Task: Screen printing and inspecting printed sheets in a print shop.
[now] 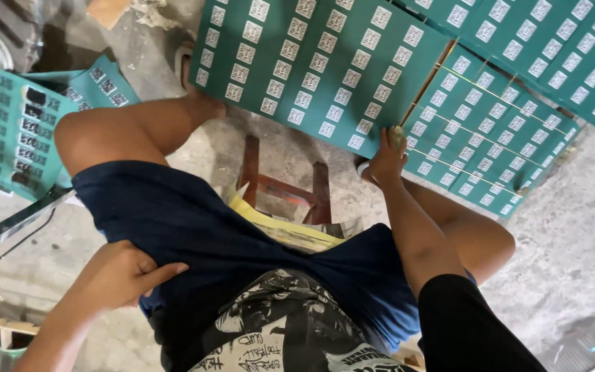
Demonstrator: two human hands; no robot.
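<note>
Concrete floor (573, 227), green sheet (325, 62) lengthwise up-right

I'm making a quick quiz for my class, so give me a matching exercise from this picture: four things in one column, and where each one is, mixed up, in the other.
Things:
1. right hand
2. left hand
3. wooden stool
4. teal sheet of white squares

Places:
A. resting on the dark blue shorts at the thigh
B. on the floor ahead of the knees
C. at the edge of the teal sheets
D. under the person, between the legs

Pairs: 1-C, 2-A, 3-D, 4-B
</note>
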